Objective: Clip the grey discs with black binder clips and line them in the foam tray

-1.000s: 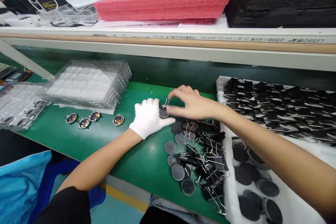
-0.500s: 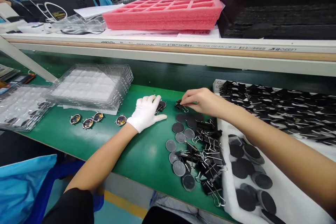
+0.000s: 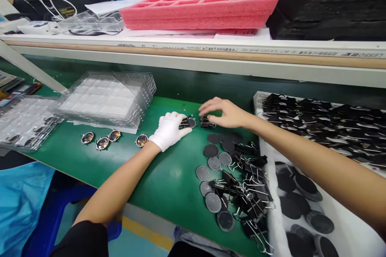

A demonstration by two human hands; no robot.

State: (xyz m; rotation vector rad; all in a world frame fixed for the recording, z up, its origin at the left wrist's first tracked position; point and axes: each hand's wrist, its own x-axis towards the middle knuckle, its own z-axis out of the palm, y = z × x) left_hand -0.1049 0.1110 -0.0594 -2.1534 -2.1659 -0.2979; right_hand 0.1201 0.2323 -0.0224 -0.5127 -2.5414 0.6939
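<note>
My left hand (image 3: 169, 130), in a white glove, rests on the green bench with thumb and fingers closed around a black binder clip; a dark round disc (image 3: 191, 122) shows at the clip's far side. My right hand (image 3: 227, 113) is bare, its fingers apart above a second binder clip (image 3: 208, 122), and the thumb is close to or touching that clip. Below it lie several loose dark discs (image 3: 211, 151) and a heap of binder clips (image 3: 251, 184). Left of the glove sits a watch-like round piece (image 3: 141, 140), with several like it (image 3: 102, 143) further left.
A white-lined tray (image 3: 273, 225) on the right holds discs and rows of clipped pieces (image 3: 325, 128). Clear plastic trays (image 3: 105, 100) are stacked at the back left. Above runs a shelf edge (image 3: 193, 58) bearing pink foam trays (image 3: 196, 18). A person sits beyond it.
My right hand has loosened its pinch on the binder clip, and its fingers have lifted and spread, leaving the clip on the bench. More of the clip and disc at my left hand now shows.
</note>
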